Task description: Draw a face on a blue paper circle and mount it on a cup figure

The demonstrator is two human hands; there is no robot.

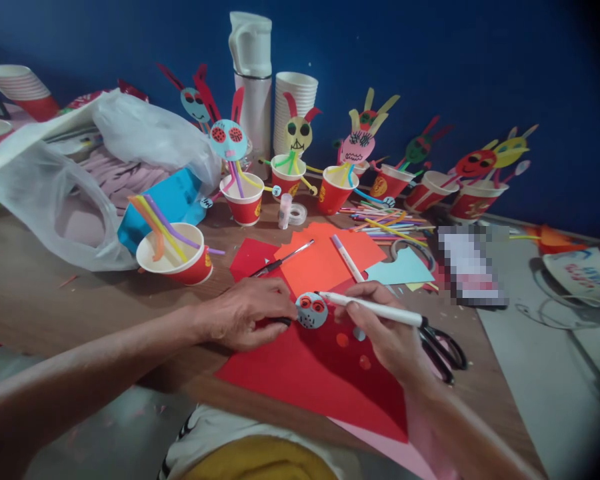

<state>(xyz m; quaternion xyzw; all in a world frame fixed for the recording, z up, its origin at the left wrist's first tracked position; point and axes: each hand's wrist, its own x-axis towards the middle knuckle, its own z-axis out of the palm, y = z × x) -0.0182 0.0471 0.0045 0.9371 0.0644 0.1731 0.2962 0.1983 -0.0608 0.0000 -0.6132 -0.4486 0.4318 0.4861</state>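
Observation:
A small light-blue paper face (pixel 312 311) with red-ringed eyes and black dots lies on a red paper sheet (pixel 305 373). My left hand (pixel 253 313) is closed at the face's left edge, its fingertips holding it down. A small black thing, perhaps a marker cap, pokes out from under those fingers. My right hand (pixel 385 327) grips a white marker (pixel 375 307), its dark tip at the upper right edge of the face. Beside the right hand, black-handled scissors (pixel 445 350) are partly hidden. Small orange and pale paper discs (pixel 343 341) lie by the face.
Orange paper (pixel 325 260), a black pen (pixel 283 258), a purple-and-white marker (pixel 347 259) and light-blue scraps lie beyond my hands. A red cup (pixel 195 263) holds bent pipe cleaners. Several cup figures, a plastic bag (pixel 45 200), tape (pixel 297 214) and a phone (pixel 473 267) surround the workspace.

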